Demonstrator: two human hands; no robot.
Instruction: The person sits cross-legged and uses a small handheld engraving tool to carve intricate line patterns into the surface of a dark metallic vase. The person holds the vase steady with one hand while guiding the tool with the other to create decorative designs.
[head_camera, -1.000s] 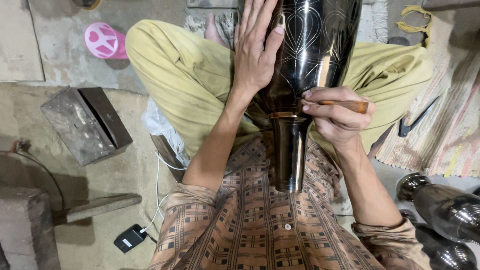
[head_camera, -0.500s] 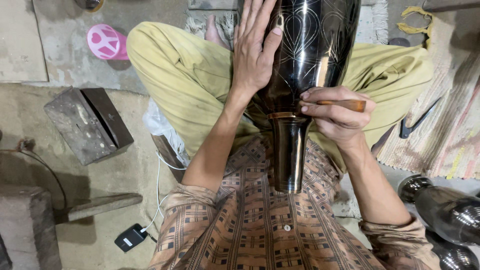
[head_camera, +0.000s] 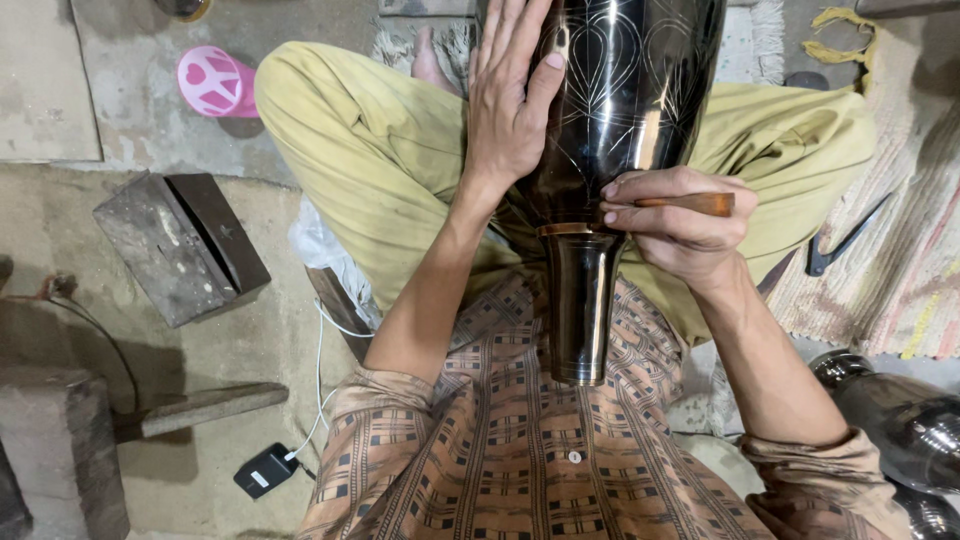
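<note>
**Across the lap: dark vase steadied, engraving tool at its shoulder**

Across my crossed legs lies the dark metal vase (head_camera: 620, 110), its narrow neck (head_camera: 580, 300) pointing back at my chest and its wide body running out past the top edge of the view. I see my left hand (head_camera: 505, 110) spread flat and wide against the left flank of the body, fingers straight; I judge it is there to stop the round form from rolling. My right hand (head_camera: 680, 220) is curled tight around a wooden-handled tool (head_camera: 690, 204), the handle lying level and the fingertips pressed to the vase just above the brass-coloured collar. The tool's tip is hidden behind those fingers. Fine bright lines, heart-like loops, already mark the dark surface above.

On the floor to the left sit a worn metal block (head_camera: 180, 245), a pink cup (head_camera: 212, 80) and a small black charger (head_camera: 266, 470). More shiny vessels (head_camera: 900, 410) lie by the lower right corner.
</note>
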